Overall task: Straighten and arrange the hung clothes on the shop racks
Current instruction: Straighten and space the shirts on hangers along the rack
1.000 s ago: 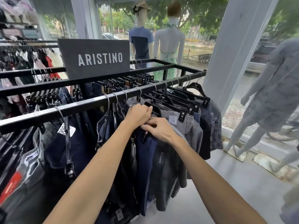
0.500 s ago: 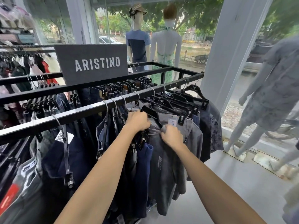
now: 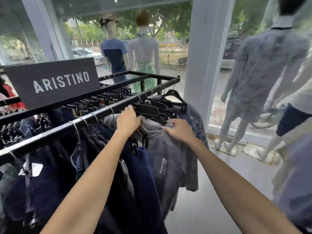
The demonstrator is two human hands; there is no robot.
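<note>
A black metal rack [image 3: 50, 132] carries a row of dark trousers and shorts on clip hangers. My left hand [image 3: 128, 119] reaches over the front rail and grips a black hanger [image 3: 148, 112] at the top of a grey washed garment [image 3: 168, 157]. My right hand [image 3: 179, 130] is just to its right and pinches that grey garment's upper edge. A navy garment [image 3: 143, 174] hangs directly left of the grey one, partly behind my left forearm. More black hangers [image 3: 170, 105] are bunched at the rail's right end.
A dark ARISTINO sign [image 3: 50, 81] stands on top of the rack. A white pillar [image 3: 202, 48] rises behind the rack's end. Dressed mannequins [image 3: 263, 73] stand at the window on the right, two more mannequins [image 3: 114, 53] behind the rack. Grey floor [image 3: 219, 191] lies to the right.
Both hands have shifted right along the rail to the grey garment. My right hand rose from the garment's front to its top edge; the view moved closer.
</note>
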